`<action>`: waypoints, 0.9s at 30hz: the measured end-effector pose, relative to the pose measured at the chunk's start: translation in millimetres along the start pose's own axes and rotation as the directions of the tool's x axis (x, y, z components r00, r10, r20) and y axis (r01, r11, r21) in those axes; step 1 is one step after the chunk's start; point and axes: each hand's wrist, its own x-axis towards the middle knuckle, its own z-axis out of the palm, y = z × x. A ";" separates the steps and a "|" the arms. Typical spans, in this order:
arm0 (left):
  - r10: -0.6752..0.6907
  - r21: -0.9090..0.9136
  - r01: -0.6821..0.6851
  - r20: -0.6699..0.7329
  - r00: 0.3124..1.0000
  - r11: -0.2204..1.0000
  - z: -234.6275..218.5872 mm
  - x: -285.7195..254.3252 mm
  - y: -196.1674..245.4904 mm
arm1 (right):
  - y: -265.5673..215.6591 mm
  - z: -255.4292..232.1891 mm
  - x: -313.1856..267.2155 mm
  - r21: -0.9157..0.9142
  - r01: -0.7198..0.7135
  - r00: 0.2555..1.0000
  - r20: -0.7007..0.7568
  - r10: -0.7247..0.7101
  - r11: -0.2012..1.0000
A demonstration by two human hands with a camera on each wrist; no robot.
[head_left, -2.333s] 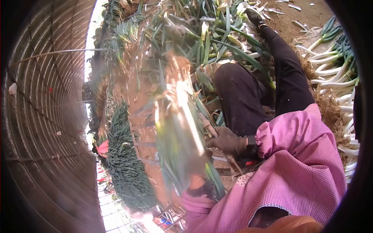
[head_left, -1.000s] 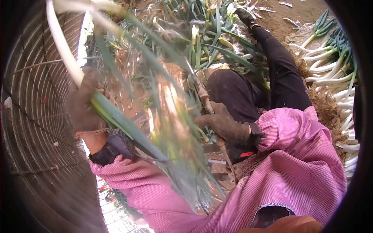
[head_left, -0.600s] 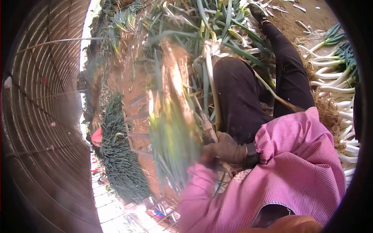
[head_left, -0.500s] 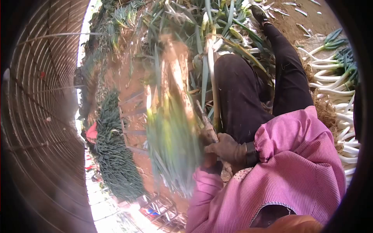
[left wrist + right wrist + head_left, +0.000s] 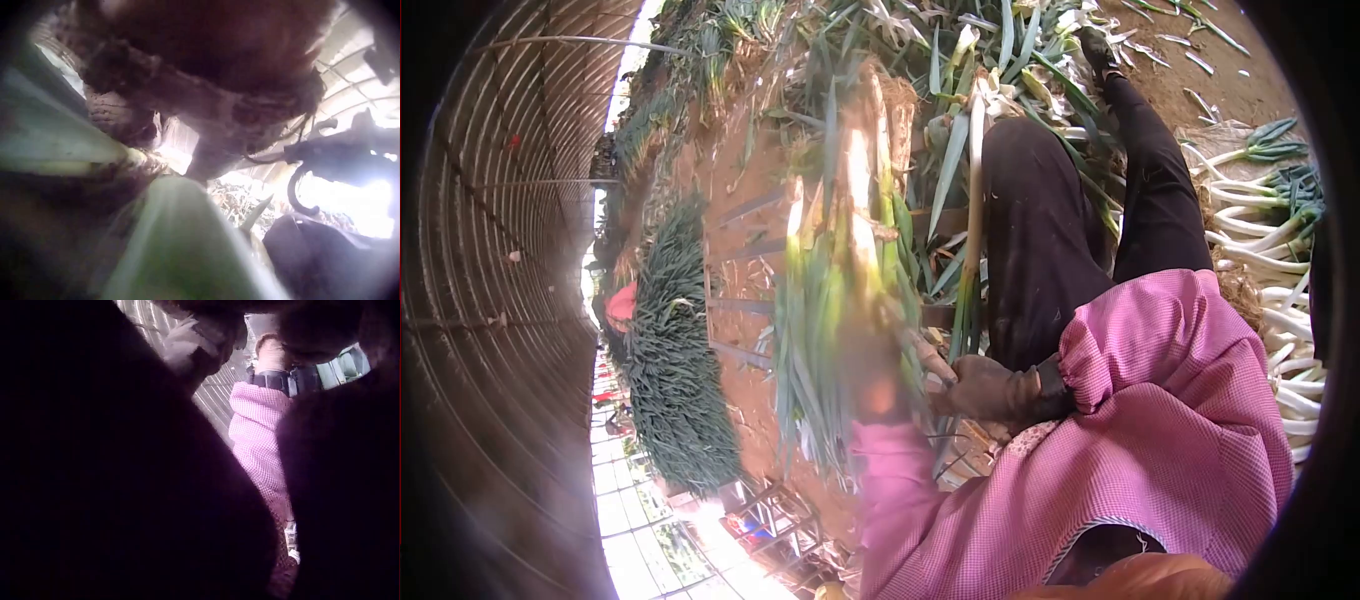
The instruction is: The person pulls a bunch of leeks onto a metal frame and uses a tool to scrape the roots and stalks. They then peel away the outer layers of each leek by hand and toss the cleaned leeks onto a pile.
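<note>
Long green onions [image 5: 858,210] lie in a loose bundle left of the frame's centre, roots toward the top, white stalks partly browned, green leaves spreading downward and partly blurred. Just right of the leaves, a slender brownish stick-like tool [image 5: 931,360] slants down rightward.

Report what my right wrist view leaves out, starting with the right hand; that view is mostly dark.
Observer: In the head view, the right hand holds a stick-like handle, whose other end is hard to make out.

Operator: Place the left hand for me.

Observer: The left hand is a blur over the leafy bunch; I can't tell how its fingers lie.

Operator: Now give me whatever lies beyond the person's legs, on their right.

Observer: A row of white-stemmed leeks lies on the ground there, green leaves attached to the upper ones.
</note>
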 end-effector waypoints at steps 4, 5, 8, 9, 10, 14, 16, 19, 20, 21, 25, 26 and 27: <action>0.068 0.162 -0.046 -0.135 0.988 0.986 5.8 -20.5 -3.2 | -21.7 -11.3 -9.8 -0.084 0.001 0.996 0.083 0.006 0.997; 0.076 0.180 -0.049 -0.147 0.986 0.982 4.6 -21.2 -1.1 | -25.4 -13.1 -10.1 -0.093 -0.015 0.995 0.092 0.024 0.996; -0.013 0.106 0.016 -0.030 0.999 0.994 -2.8 -16.7 2.6 | -2.3 0.4 9.1 -0.114 -0.036 0.997 0.061 0.044 0.993; -0.052 0.084 0.051 0.012 0.999 0.995 -3.8 -13.3 0.6 | 6.7 3.1 14.2 -0.118 -0.053 0.997 0.046 0.059 0.992; -0.090 0.066 0.086 0.058 0.994 0.994 -5.0 -10.8 -1.3 | 9.9 3.5 14.3 -0.092 -0.018 0.998 0.056 0.023 0.996; -0.103 0.194 0.080 0.112 0.988 0.978 -12.2 -8.1 7.1 | 8.3 -5.6 9.1 -0.179 0.314 0.947 0.136 -0.292 0.933; -0.204 0.195 0.163 0.215 0.955 0.967 -29.8 -6.5 30.3 | 3.0 -10.1 10.8 -0.386 0.345 0.939 0.138 -0.316 0.855; -0.023 0.211 -0.012 0.160 0.987 0.977 -3.5 -16.8 9.2 | -11.2 -16.4 1.7 0.104 -0.246 0.969 0.017 0.245 0.964; 0.047 0.228 -0.078 0.136 0.990 0.971 2.7 -20.4 1.3 | -13.2 -16.5 -1.2 0.060 -0.209 0.978 0.005 0.209 0.976; 0.132 0.252 -0.156 0.108 0.985 0.955 4.0 -24.3 -4.9 | -14.4 -16.1 -4.0 0.015 -0.170 0.985 -0.007 0.171 0.985; -0.073 0.167 0.029 0.259 0.963 0.986 12.1 -13.7 -16.3 | -22.1 -22.4 -11.0 -0.018 -0.106 0.993 0.054 0.107 0.994; -0.103 0.140 0.065 0.287 0.952 0.988 7.6 -9.7 -10.7 | -25.2 -24.4 -13.0 -0.026 -0.075 0.995 0.065 0.077 0.997; -0.104 0.111 0.074 0.300 0.948 0.991 0.2 -2.4 -7.8 | -28.3 -25.4 -15.3 -0.050 -0.018 0.998 0.058 0.021 0.999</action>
